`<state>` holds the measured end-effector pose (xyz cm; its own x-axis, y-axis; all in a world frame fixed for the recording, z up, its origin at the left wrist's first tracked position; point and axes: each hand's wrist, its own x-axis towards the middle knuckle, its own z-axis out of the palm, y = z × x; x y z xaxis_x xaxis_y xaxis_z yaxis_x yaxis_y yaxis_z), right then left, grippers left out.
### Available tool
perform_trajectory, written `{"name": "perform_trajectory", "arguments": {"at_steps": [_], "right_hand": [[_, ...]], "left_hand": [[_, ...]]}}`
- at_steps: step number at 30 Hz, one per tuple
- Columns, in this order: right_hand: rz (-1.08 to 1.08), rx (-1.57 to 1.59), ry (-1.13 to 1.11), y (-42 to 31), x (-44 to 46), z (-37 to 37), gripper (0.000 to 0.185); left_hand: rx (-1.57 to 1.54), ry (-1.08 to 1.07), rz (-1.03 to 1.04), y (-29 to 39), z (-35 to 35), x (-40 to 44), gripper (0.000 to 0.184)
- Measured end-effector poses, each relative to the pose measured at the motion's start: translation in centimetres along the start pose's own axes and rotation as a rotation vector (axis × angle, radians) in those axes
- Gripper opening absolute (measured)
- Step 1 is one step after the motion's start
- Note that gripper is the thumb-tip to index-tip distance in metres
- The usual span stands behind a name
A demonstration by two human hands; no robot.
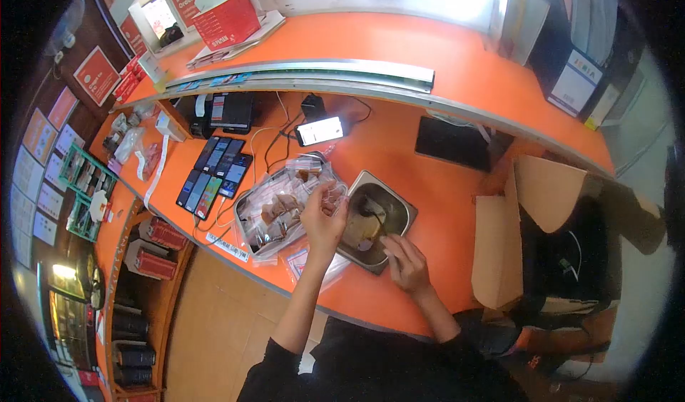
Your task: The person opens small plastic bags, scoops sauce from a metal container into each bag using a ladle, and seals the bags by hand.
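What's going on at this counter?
Someone is handling small bags at the orange counter. Their left hand holds a small clear bag beside a pile of bags with brown contents. Their right hand is at the edge of a metal tub; whether it grips anything is hard to tell.

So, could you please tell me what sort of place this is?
Probably a takeaway's order counter: a "Repeat Order" sign, a group of phones, and small filled plastic bags.

Open counter [444, 224] right of metal pan [409, 225], cardboard box [494, 252] blocking farther right
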<state>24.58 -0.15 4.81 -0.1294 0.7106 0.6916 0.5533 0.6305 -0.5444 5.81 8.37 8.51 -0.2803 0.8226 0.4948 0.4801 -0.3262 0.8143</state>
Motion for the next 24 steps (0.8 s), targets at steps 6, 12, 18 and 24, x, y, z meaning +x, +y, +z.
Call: {"name": "perform_trajectory", "arguments": {"at_steps": [6,12,18,24], "right_hand": [[0.002,-0.086,0.07,1.3,0.2,1.3,0.024],[0.187,0.047,0.12,-1.0,-0.5,-0.5,0.016],[0.347,0.344,0.232,0.0,0.3,1.3,0.012],[0.432,0.222,0.189,-0.5,-1.7,-1.8,0.013]], "left_hand": [[-0.087,-0.001,-0.003,-0.1,-0.3,-0.1,0.038],[-0.063,0.006,0.001,-0.1,-0.6,-1.1,0.037],[-0.075,-0.004,0.052,0.2,-1.1,-1.7,0.038],[-0.124,0.007,0.065,0.0,-1.1,-1.9,0.038]]}}
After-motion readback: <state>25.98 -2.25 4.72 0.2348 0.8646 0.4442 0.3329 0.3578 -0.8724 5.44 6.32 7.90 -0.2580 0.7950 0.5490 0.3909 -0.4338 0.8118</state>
